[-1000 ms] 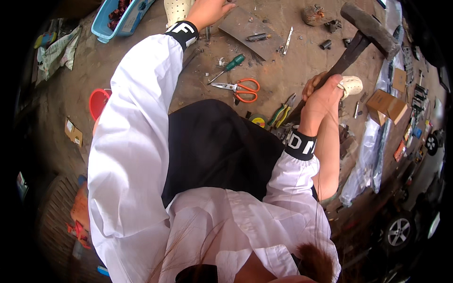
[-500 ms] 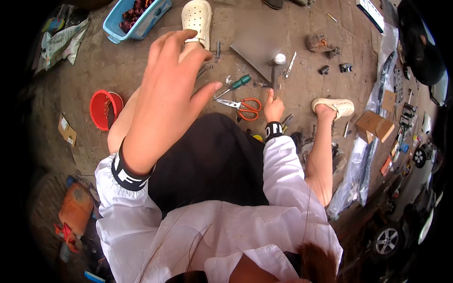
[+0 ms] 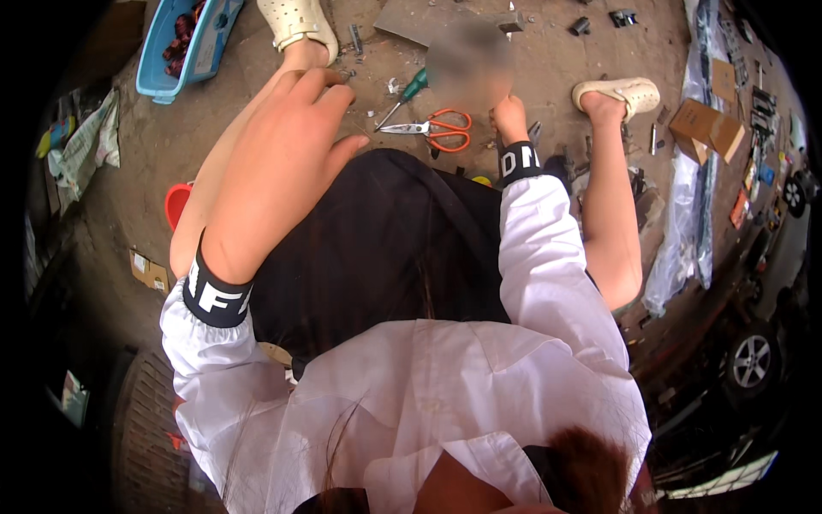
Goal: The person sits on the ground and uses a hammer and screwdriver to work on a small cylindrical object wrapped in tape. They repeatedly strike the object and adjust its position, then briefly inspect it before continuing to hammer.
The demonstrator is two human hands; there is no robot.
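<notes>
My left hand (image 3: 287, 154) hovers above my left leg with its fingers loosely bent, the thumb apart, and nothing visible in it. My right hand (image 3: 511, 120) is wrapped round a hammer's handle, beyond my right knee-side sleeve; the hammer itself is lost in a blurred patch. Past that patch lies a grey metal plate (image 3: 402, 19) on the ground. Between my hands are scissors with orange handles (image 3: 449, 130), blades pointing left, and a green-handled screwdriver (image 3: 415, 85) just beyond them. Neither tool is being touched.
A blue basin (image 3: 158, 73) with dark red coils stands at the far left. My left leg partly covers a red bucket (image 3: 177, 204). At the right are a cardboard box (image 3: 704, 130), plastic-wrapped strips (image 3: 681, 231) and scattered tools. Small dark parts (image 3: 580, 26) lie far right.
The view has shifted, so the plate and basin sit higher in it. My right hand has moved with the hammer, whose head no longer shows clearly. My left hand's fingers are more bent.
</notes>
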